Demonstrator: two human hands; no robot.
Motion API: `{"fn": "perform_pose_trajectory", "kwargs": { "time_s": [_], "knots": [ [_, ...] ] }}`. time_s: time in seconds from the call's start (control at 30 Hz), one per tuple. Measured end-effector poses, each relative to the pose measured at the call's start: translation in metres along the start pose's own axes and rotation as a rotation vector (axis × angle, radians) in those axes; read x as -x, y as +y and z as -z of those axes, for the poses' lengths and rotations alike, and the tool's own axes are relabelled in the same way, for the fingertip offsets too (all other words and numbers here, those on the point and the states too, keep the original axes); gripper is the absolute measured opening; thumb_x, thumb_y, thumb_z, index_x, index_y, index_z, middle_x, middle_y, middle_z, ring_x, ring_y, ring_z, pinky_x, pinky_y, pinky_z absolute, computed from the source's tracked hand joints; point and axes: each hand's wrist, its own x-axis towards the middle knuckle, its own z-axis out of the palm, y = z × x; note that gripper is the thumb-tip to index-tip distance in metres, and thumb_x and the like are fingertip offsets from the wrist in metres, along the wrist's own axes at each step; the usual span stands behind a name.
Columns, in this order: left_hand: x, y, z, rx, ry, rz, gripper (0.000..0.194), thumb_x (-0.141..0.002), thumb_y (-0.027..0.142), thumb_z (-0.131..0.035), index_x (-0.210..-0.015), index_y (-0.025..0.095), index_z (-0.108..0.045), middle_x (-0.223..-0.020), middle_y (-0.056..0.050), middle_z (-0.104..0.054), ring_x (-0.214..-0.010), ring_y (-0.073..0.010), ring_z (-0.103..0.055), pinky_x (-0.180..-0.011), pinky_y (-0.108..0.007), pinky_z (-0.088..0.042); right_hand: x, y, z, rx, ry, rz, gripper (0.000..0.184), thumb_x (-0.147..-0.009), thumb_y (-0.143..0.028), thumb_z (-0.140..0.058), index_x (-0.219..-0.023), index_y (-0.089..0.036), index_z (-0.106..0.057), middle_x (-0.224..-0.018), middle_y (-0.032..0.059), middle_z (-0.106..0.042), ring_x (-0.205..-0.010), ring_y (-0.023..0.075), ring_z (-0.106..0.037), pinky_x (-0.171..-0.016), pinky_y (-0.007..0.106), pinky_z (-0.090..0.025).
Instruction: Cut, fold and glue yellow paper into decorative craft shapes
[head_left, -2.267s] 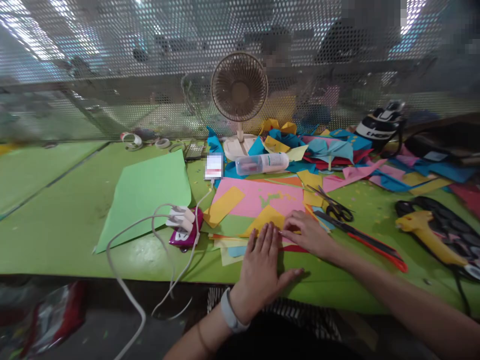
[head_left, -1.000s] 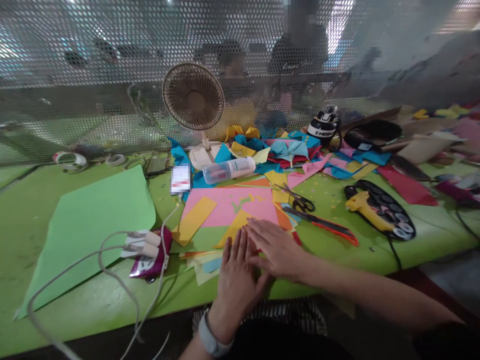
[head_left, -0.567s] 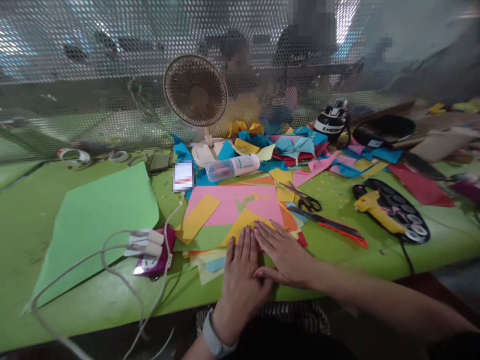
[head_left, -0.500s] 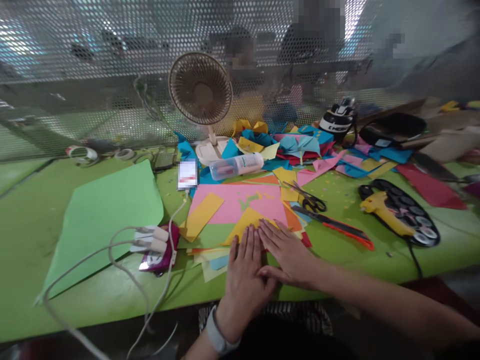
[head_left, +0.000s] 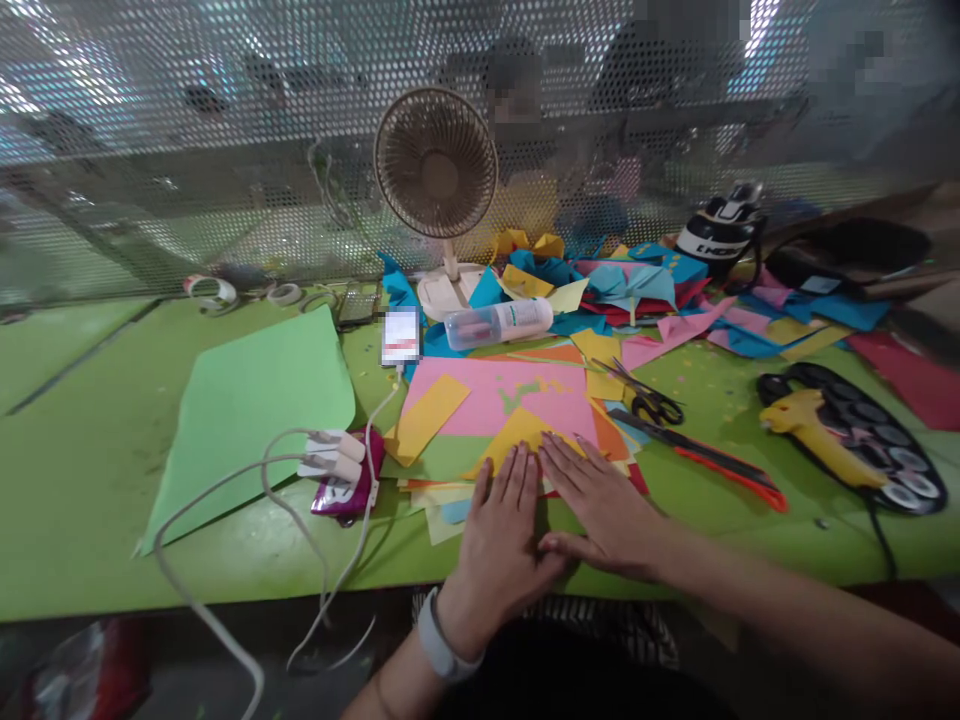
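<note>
Both my hands lie flat, side by side, on a folded yellow paper [head_left: 514,435] near the table's front edge. My left hand [head_left: 504,540], with a pale band on its wrist, has its fingers stretched forward over the paper's left part. My right hand [head_left: 600,510] presses on its right part, fingers spread and thumb pointing to the left hand. Under the yellow paper is a stack of coloured sheets with a pink sheet [head_left: 495,375] on top. A loose yellow strip [head_left: 429,420] lies on the stack's left side.
Right of the stack lie black scissors [head_left: 656,403], an orange-black cutter knife [head_left: 705,455] and a yellow glue gun [head_left: 817,430] on a black tray. Behind stand a bottle [head_left: 499,322], paper scraps and a fan [head_left: 436,165]. Left are chargers [head_left: 334,455], cables and a green sheet [head_left: 259,415].
The view has turned a little to the left, so everything sits further right in the picture. My hands stay flat on the yellow paper in almost the same pose.
</note>
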Motion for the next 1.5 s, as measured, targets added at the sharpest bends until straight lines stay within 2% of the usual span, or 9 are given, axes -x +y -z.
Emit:
{"fn": "perform_pose_trajectory", "kwargs": {
  "time_s": [0.2, 0.33, 0.5, 0.57, 0.7, 0.9, 1.13, 1.33, 1.5],
  "knots": [
    [0.016, -0.015, 0.004, -0.061, 0.017, 0.044, 0.091, -0.077, 0.07, -0.037, -0.142, 0.008, -0.021, -0.149, -0.016, -0.024, -0.138, -0.029, -0.017, -0.11, -0.05, -0.016, 0.022, 0.018, -0.001, 0.085, -0.01, -0.087, 0.089, -0.082, -0.067, -0.034, -0.139, 0.001, -0.028, -0.146, 0.0229, -0.023, -0.136, 0.0326, -0.017, -0.108, 0.052, -0.019],
    [0.025, -0.021, 0.003, -0.134, 0.058, 0.085, 0.094, -0.077, 0.071, -0.036, -0.142, 0.005, -0.021, -0.147, -0.018, -0.026, -0.136, -0.0309, -0.022, -0.109, -0.052, -0.018, 0.034, 0.028, 0.002, 0.13, -0.007, -0.148, 0.088, -0.083, -0.067, -0.034, -0.139, 0.0, -0.029, -0.144, 0.0225, -0.028, -0.136, 0.0324, -0.019, -0.108, 0.051, -0.02],
    [0.026, -0.021, 0.001, -0.175, 0.089, 0.073, 0.093, -0.077, 0.07, -0.037, -0.141, 0.005, -0.023, -0.147, -0.018, -0.028, -0.135, -0.0311, -0.023, -0.109, -0.05, -0.018, 0.012, 0.01, 0.019, 0.113, 0.016, -0.173, 0.086, -0.085, -0.066, -0.028, -0.138, 0.001, -0.029, -0.145, 0.0229, -0.027, -0.137, 0.0307, -0.016, -0.109, 0.051, -0.015],
    [0.026, -0.022, 0.0, -0.187, 0.096, 0.062, 0.091, -0.078, 0.069, -0.037, -0.141, 0.005, -0.024, -0.146, -0.019, -0.028, -0.135, -0.031, -0.024, -0.109, -0.05, -0.018, -0.005, -0.004, 0.022, 0.052, 0.012, -0.09, 0.084, -0.086, -0.065, -0.026, -0.14, -0.001, -0.026, -0.147, 0.0204, -0.022, -0.138, 0.0282, -0.011, -0.111, 0.049, -0.012],
    [0.026, -0.025, -0.002, -0.216, 0.099, 0.039, 0.082, -0.081, 0.061, -0.039, -0.141, 0.006, -0.026, -0.146, -0.018, -0.029, -0.135, -0.0304, -0.026, -0.108, -0.052, -0.015, -0.029, -0.02, 0.017, -0.109, -0.092, 0.066, 0.08, -0.088, -0.064, -0.024, -0.142, -0.004, -0.025, -0.148, 0.0164, -0.021, -0.138, 0.0242, -0.014, -0.112, 0.045, -0.013],
    [0.032, -0.03, 0.003, -0.239, 0.113, 0.075, 0.089, -0.078, 0.068, -0.036, -0.141, 0.006, -0.025, -0.145, -0.02, -0.031, -0.132, -0.0329, -0.03, -0.107, -0.057, -0.011, -0.002, 0.001, 0.015, -0.099, -0.132, -0.035, 0.08, -0.087, -0.064, -0.025, -0.142, -0.006, -0.025, -0.147, 0.0164, -0.023, -0.138, 0.0248, -0.016, -0.112, 0.047, -0.012],
    [0.042, -0.035, 0.007, -0.267, 0.115, 0.112, 0.088, -0.078, 0.069, -0.037, -0.14, 0.007, -0.029, -0.145, -0.019, -0.031, -0.132, -0.0319, -0.03, -0.109, -0.056, -0.005, 0.039, 0.028, 0.011, 0.06, -0.03, -0.146, 0.077, -0.088, -0.061, -0.031, -0.142, -0.007, -0.024, -0.146, 0.017, -0.026, -0.136, 0.0268, -0.021, -0.109, 0.049, -0.02],
    [0.047, -0.046, 0.018, -0.286, 0.121, 0.104, 0.081, -0.078, 0.067, -0.04, -0.136, 0.01, -0.036, -0.141, -0.019, -0.039, -0.129, -0.0325, -0.036, -0.108, -0.057, -0.013, 0.034, 0.027, 0.019, 0.129, 0.063, -0.135, 0.071, -0.088, -0.059, -0.035, -0.133, -0.004, -0.042, -0.136, 0.0197, -0.044, -0.128, 0.0282, -0.038, -0.106, 0.047, -0.028],
    [0.026, -0.044, 0.039, -0.286, 0.217, 0.081, 0.062, -0.084, 0.053, -0.046, -0.131, 0.013, -0.043, -0.139, -0.016, -0.042, -0.127, -0.0316, -0.038, -0.104, -0.054, -0.026, 0.004, 0.025, 0.024, 0.086, 0.263, 0.0, 0.029, -0.093, -0.033, -0.045, -0.107, -0.016, -0.062, -0.118, 0.0107, -0.061, -0.109, 0.0226, -0.053, -0.098, 0.04, -0.037]
  ]
}}
